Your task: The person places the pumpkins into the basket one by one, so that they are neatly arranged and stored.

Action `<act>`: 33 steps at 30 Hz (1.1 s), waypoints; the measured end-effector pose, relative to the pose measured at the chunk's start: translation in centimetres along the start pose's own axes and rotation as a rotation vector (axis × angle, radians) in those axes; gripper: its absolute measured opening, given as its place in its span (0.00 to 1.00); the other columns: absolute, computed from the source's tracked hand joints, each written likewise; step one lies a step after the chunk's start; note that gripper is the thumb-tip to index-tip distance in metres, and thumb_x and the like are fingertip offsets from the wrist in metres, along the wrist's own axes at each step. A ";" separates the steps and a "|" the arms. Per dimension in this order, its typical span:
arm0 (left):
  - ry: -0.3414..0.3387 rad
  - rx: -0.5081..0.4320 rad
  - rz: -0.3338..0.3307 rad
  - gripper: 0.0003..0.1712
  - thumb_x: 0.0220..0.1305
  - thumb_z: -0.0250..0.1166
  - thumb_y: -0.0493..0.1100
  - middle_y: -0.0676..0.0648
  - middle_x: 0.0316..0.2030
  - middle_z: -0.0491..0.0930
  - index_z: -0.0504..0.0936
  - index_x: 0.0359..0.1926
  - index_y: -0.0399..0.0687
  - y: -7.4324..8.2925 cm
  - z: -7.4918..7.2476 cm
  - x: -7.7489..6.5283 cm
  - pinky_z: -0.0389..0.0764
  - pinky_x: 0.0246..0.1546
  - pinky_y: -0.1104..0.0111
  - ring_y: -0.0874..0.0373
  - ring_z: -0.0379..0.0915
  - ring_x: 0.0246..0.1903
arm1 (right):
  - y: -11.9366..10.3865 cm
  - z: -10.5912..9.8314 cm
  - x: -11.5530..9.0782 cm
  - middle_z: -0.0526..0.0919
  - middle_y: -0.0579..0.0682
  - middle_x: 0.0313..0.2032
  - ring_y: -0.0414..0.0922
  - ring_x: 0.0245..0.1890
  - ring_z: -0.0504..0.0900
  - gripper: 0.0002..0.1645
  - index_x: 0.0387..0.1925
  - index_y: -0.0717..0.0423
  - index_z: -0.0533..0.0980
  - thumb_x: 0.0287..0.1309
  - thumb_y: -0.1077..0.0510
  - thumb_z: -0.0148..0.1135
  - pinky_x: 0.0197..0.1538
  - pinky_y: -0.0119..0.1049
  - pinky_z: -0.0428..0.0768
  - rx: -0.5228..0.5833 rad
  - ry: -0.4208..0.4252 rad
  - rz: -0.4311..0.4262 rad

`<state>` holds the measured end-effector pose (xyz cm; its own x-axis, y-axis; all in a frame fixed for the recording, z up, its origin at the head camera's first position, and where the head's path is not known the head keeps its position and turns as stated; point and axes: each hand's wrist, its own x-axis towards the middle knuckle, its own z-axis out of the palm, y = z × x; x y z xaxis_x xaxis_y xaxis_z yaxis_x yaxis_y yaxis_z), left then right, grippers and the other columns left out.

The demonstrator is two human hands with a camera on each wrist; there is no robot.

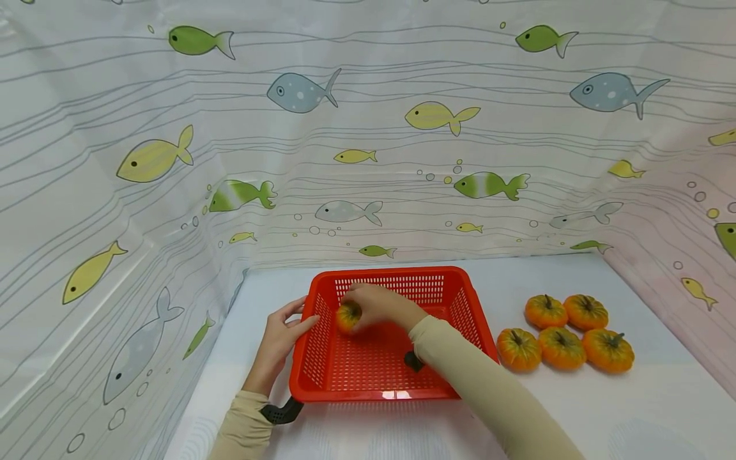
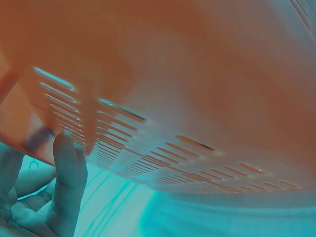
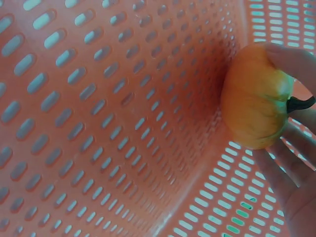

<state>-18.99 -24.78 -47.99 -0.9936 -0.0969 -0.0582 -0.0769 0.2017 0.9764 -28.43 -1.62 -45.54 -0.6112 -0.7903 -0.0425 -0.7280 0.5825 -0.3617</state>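
One pumpkin (image 3: 254,96) is gripped by your R hand (image 1: 379,306) inside the basket (image 1: 397,271), nr. its L side; your L hand (image 1: 282,335), thumb and fingers apart, touches that side, prob. to brace it.

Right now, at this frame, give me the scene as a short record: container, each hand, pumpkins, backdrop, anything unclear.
Container: red basket, perforated, on a pale table
Left hand: at the basket's left side, holding the rim
Right hand: inside the basket, gripping one pumpkin near the left wall
Outside the basket: five orange-and-green pumpkins to its right, two in the back row, three in front
Backdrop: white sheet printed with green, yellow and blue-grey fish
Unclear: whether the gripped pumpkin touches the basket's floor
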 end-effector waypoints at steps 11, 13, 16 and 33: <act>0.002 0.012 -0.009 0.34 0.68 0.70 0.44 0.35 0.56 0.77 0.72 0.73 0.47 0.0 0.1 0.1 0.90 0.40 0.61 0.49 0.90 0.43 | 0.0 0.4 -0.1 0.84 0.48 0.58 0.44 0.57 0.80 0.36 0.62 0.53 0.80 0.53 0.46 0.79 0.67 0.39 0.79 0.018 0.009 0.031; 0.001 0.012 -0.009 0.34 0.69 0.70 0.44 0.35 0.56 0.77 0.72 0.73 0.47 -0.1 0.1 0.1 0.90 0.40 0.61 0.49 0.90 0.43 | 0.1 0.4 -0.2 0.84 0.47 0.58 0.44 0.57 0.80 0.37 0.63 0.53 0.80 0.53 0.45 0.80 0.67 0.39 0.78 0.026 0.010 0.033; 0.002 0.009 -0.008 0.34 0.69 0.70 0.44 0.36 0.55 0.77 0.72 0.72 0.47 -0.2 0.1 0.2 0.90 0.40 0.62 0.49 0.90 0.42 | 0.2 0.5 -0.2 0.84 0.48 0.59 0.44 0.58 0.80 0.38 0.63 0.53 0.79 0.53 0.46 0.80 0.68 0.39 0.78 0.037 0.012 0.023; 0.006 0.007 -0.008 0.34 0.68 0.70 0.45 0.36 0.55 0.77 0.72 0.72 0.48 -0.2 0.1 0.2 0.90 0.40 0.62 0.49 0.90 0.43 | 0.4 -0.3 -1.0 0.82 0.49 0.64 0.47 0.65 0.78 0.41 0.66 0.54 0.77 0.53 0.44 0.80 0.72 0.42 0.75 0.055 0.031 0.034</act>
<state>-19.19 -24.74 -48.25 -0.9924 -0.1046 -0.0646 -0.0854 0.2078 0.9744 -28.26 -0.56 -45.34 -0.6449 -0.7638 -0.0272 -0.6891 0.5965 -0.4116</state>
